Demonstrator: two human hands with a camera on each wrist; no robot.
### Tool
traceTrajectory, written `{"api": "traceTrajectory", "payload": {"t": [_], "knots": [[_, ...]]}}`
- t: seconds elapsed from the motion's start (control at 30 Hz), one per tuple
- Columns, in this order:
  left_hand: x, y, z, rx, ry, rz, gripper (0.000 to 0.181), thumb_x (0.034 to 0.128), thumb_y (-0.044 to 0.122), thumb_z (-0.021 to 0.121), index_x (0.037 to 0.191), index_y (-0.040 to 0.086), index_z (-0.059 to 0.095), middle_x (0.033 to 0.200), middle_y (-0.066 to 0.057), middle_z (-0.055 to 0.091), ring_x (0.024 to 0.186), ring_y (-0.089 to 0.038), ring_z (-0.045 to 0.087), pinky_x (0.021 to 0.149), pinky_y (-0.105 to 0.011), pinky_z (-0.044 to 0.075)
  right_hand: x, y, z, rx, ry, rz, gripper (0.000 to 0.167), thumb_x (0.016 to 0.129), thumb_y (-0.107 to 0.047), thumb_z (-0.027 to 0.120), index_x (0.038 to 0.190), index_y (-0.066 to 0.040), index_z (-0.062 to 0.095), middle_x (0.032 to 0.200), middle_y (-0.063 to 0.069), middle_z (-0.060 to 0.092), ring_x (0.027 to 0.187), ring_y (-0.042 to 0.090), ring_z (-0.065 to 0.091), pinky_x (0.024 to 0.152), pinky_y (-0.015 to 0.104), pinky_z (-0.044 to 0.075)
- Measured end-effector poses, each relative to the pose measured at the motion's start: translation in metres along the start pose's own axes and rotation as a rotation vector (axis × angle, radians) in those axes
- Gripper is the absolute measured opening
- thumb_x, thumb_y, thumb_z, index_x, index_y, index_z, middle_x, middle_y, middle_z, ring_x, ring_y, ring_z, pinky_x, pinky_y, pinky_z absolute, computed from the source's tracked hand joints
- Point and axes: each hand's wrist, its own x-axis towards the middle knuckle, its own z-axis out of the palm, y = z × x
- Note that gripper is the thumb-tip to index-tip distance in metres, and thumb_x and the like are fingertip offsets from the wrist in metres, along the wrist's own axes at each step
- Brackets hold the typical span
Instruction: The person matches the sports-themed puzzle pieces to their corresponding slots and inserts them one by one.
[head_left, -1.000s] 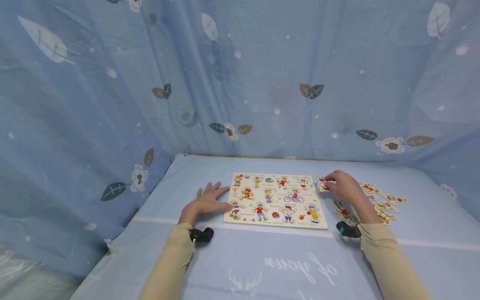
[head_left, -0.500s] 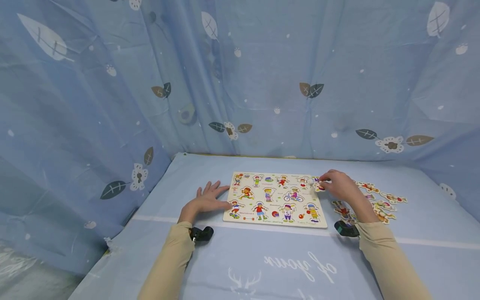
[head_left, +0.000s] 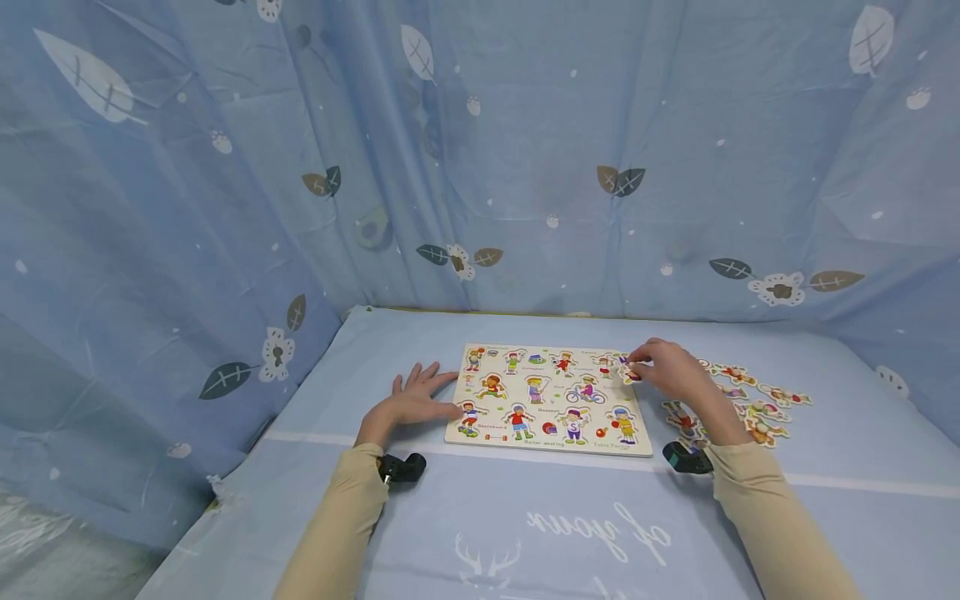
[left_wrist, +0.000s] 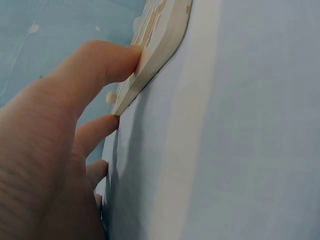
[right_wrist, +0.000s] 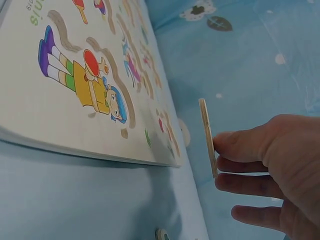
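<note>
A wooden puzzle board (head_left: 517, 389) printed with children playing sports lies flat on the table. My left hand (head_left: 411, 403) is spread at its left edge. In the left wrist view the thumb (left_wrist: 107, 62) touches the board's side and the index fingertip meets its corner. Above the board's upper right part, my right hand (head_left: 678, 375) pinches a thin figure-shaped puzzle piece (head_left: 625, 372). The right wrist view shows this piece (right_wrist: 207, 135) edge-on, apart from the board, between thumb and fingers. Its printed face is hidden there.
Several loose puzzle pieces (head_left: 761, 410) lie in a scattered group to the right of the board, partly behind the right forearm. A blue patterned curtain (head_left: 540, 167) hangs behind the table. The light blue cloth (head_left: 555, 517) covers the tabletop.
My right hand has moved left with the puzzle piece, from beside the board's right edge to over its upper right part. The left hand stays at the left edge.
</note>
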Motion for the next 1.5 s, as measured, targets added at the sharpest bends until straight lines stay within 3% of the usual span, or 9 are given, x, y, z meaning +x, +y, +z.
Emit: {"api": "traceTrajectory", "payload": {"t": [0.57, 1.0, 1.23, 1.5], "knots": [[0.001, -0.002, 0.001, -0.012, -0.006, 0.008, 0.085, 0.0817, 0.06, 0.065, 0.155, 0.027, 0.036, 0.166, -0.012, 0.013, 0.152, -0.041, -0.002, 0.117, -0.065, -0.002, 0.001, -0.018, 0.001, -0.04, -0.021, -0.047, 0.023, 0.094, -0.024, 0.068, 0.103, -0.004, 0.074, 0.105, 0.012, 0.066, 0.097, 0.03, 0.062, 0.083, 0.049, 0.052], [-0.002, 0.0, 0.0, -0.029, 0.002, 0.01, 0.086, 0.0809, 0.06, 0.066, 0.154, 0.026, 0.037, 0.166, -0.012, 0.014, 0.152, -0.041, -0.002, 0.117, -0.066, -0.002, 0.0, -0.034, 0.011, -0.055, -0.039, -0.13, 0.022, 0.092, -0.032, 0.07, 0.09, -0.01, 0.072, 0.095, 0.005, 0.065, 0.08, 0.019, 0.057, 0.072, 0.039, 0.051], [0.001, -0.002, 0.0, -0.016, -0.007, 0.001, 0.085, 0.081, 0.06, 0.065, 0.154, 0.027, 0.037, 0.166, -0.011, 0.013, 0.152, -0.04, -0.003, 0.117, -0.064, -0.003, -0.002, -0.047, 0.019, -0.101, -0.043, -0.191, 0.024, 0.094, -0.033, 0.068, 0.08, -0.014, 0.063, 0.084, 0.001, 0.058, 0.068, 0.015, 0.05, 0.06, 0.03, 0.043], [0.001, -0.002, 0.001, -0.009, -0.001, 0.005, 0.085, 0.0815, 0.06, 0.066, 0.154, 0.025, 0.037, 0.166, -0.012, 0.014, 0.151, -0.041, -0.001, 0.117, -0.066, -0.002, -0.006, -0.061, 0.023, -0.123, -0.075, -0.253, 0.027, 0.095, -0.031, 0.063, 0.074, -0.015, 0.062, 0.076, -0.001, 0.052, 0.064, 0.012, 0.045, 0.056, 0.027, 0.04]]}}
